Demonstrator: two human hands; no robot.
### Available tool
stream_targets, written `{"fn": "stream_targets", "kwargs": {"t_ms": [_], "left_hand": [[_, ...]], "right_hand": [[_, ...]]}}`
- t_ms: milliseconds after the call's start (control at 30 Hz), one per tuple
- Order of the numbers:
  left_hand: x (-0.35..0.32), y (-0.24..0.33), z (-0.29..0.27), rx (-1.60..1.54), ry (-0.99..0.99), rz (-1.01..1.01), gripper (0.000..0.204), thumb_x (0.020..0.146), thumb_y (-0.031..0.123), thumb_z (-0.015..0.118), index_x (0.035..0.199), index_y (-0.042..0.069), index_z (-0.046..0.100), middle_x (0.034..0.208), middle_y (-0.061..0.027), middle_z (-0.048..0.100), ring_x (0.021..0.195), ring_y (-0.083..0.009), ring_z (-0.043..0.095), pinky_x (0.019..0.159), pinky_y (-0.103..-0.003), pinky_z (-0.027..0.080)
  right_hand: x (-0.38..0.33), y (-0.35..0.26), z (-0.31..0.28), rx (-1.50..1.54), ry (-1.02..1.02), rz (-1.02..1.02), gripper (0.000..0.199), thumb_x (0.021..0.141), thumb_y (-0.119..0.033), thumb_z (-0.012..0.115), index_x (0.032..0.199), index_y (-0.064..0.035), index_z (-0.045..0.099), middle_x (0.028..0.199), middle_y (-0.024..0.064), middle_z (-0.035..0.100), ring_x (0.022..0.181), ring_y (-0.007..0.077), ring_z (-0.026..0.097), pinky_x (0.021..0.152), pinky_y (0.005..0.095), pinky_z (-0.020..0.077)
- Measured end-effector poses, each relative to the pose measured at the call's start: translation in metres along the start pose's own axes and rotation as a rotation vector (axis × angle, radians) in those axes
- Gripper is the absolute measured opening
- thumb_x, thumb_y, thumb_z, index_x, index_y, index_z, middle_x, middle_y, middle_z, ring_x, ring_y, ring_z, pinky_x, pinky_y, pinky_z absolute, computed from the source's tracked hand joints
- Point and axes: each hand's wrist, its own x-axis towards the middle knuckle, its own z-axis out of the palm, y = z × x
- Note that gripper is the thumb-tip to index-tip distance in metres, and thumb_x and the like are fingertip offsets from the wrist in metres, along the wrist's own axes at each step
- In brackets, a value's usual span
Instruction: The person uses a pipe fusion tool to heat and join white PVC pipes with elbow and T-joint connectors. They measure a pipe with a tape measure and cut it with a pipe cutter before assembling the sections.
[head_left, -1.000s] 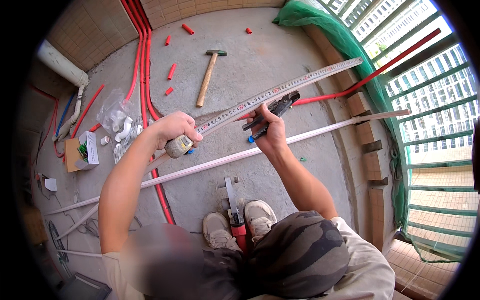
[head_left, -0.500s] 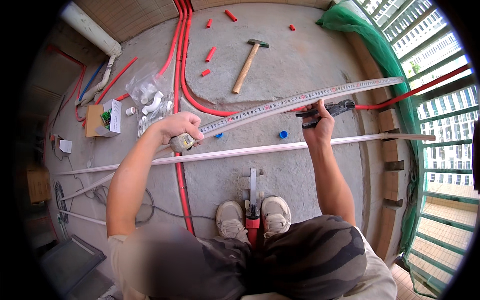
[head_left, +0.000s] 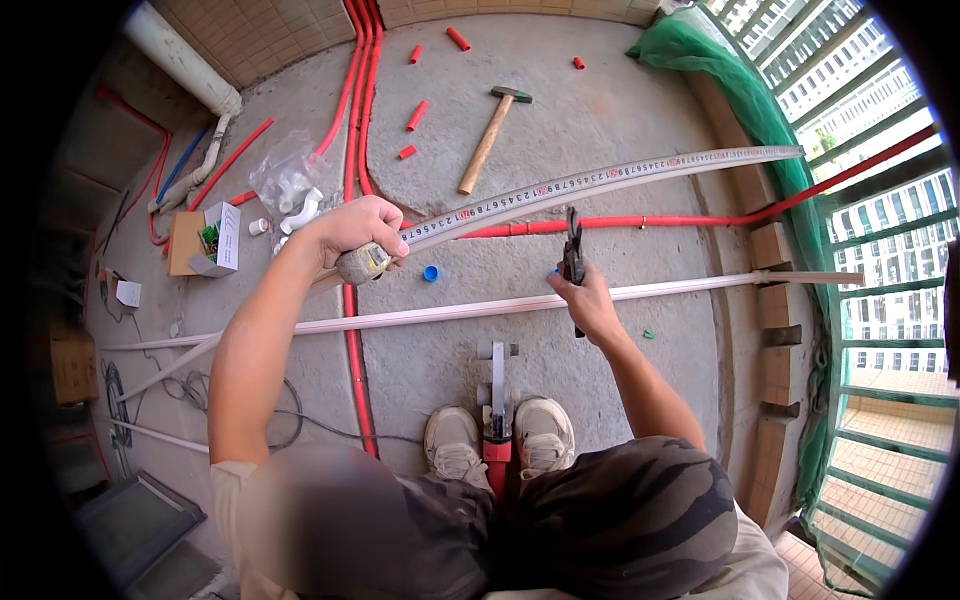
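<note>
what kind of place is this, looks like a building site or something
Probably an unfinished balcony under plumbing work: bare concrete floor, red pipes laid across it, green safety netting on the railing, and a hammer lying loose.

Head-worn view — straight down (fisheye)

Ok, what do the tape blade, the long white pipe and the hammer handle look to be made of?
Tape blade: probably thin painted metal; it spans unsupported in a gentle bow from the left hand. Long white pipe: looks like matte plastic, uniformly white and slightly flexed. Hammer handle: wood, pale tan and unpainted, with a dark, likely steel head.
</note>
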Motion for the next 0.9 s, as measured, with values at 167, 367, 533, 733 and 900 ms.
{"fn": "stream_targets", "kwargs": {"t_ms": [167,367,533,733,900], "left_hand": [[0.012,0.015,0.010,0.006,0.010,0.008,0.030,0.074,0.002,0.072,0.065,0.008,0.044,0.072,-0.0172,0.066,0.069,-0.0227,0.070,0.054,-0.034,0.052],[0.018,0.022,0.020,-0.024,0.002,0.001,0.030,0.075,0.003,0.073,0.065,0.007,0.045,0.076,-0.0188,0.067,0.067,-0.0225,0.069,0.052,-0.034,0.052],[0.025,0.012,0.017,0.021,0.009,-0.016,0.030,0.075,0.002,0.073,0.066,0.008,0.045,0.077,-0.0185,0.067,0.066,-0.0226,0.069,0.053,-0.034,0.053],[0.045,0.004,0.023,-0.013,0.000,0.004,0.031,0.074,0.001,0.073,0.066,0.009,0.045,0.077,-0.0188,0.068,0.068,-0.0245,0.071,0.057,-0.036,0.057],[0.038,0.011,0.028,-0.019,0.012,-0.048,0.030,0.074,0.003,0.074,0.068,0.009,0.045,0.079,-0.0182,0.068,0.068,-0.0242,0.071,0.061,-0.036,0.059]], "right_hand": [[-0.003,-0.037,0.026,-0.177,-0.125,-0.088,0.068,0.087,-0.020,0.070,0.141,0.0089,0.042,0.129,0.0330,0.056,0.125,0.0448,0.053,0.105,0.0437,0.0421],[0.002,-0.047,0.047,-0.202,-0.162,-0.251,0.075,0.086,-0.017,0.068,0.145,0.0132,0.034,0.135,0.0342,0.051,0.128,0.0454,0.050,0.109,0.0423,0.0398],[0.000,-0.052,0.051,-0.118,-0.202,-0.195,0.075,0.085,-0.016,0.069,0.146,0.0130,0.034,0.134,0.0351,0.052,0.130,0.0441,0.049,0.109,0.0418,0.0393],[0.011,-0.033,0.056,-0.098,-0.177,-0.207,0.075,0.085,-0.018,0.070,0.145,0.0110,0.036,0.136,0.0347,0.050,0.130,0.0454,0.049,0.110,0.0432,0.0393],[0.011,-0.027,0.058,-0.127,-0.171,-0.217,0.076,0.085,-0.020,0.070,0.145,0.0106,0.035,0.137,0.0331,0.050,0.129,0.0451,0.050,0.108,0.0432,0.0409]]}}
